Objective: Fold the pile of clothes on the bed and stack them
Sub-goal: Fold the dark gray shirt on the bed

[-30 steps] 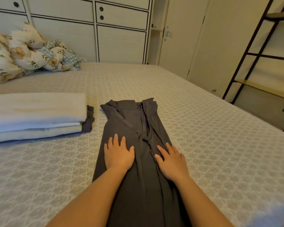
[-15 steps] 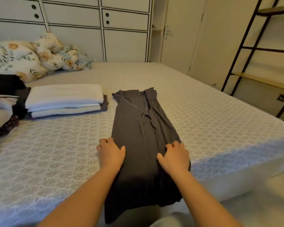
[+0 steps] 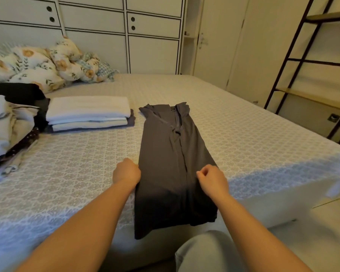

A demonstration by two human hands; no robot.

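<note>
Dark grey garment lengthwise on the bed, both hands at its edges

The dark grey garment (image 3: 171,165) lay over the bed (image 3: 243,134) edge, hem hanging; the left hand (image 3: 126,171) gripped its left edge, the right hand (image 3: 212,178) pinched its right edge. A folded stack (image 3: 88,112) sat beside an unfolded pile (image 3: 6,124).

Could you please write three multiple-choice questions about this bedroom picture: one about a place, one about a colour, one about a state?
1. Where is the folded stack?
A. left of the grey garment
B. on the shelf
C. on the floor

2. What colour is the top item of the stack?
A. red
B. white
C. green

3. How does the garment's near end lie?
A. rolled up
B. hanging over the bed edge
C. under the pillows

Answers: 1 A, the stack lies left of it on the bed; 2 B, its top layer is white; 3 B, its hem drops past the mattress edge.
</note>
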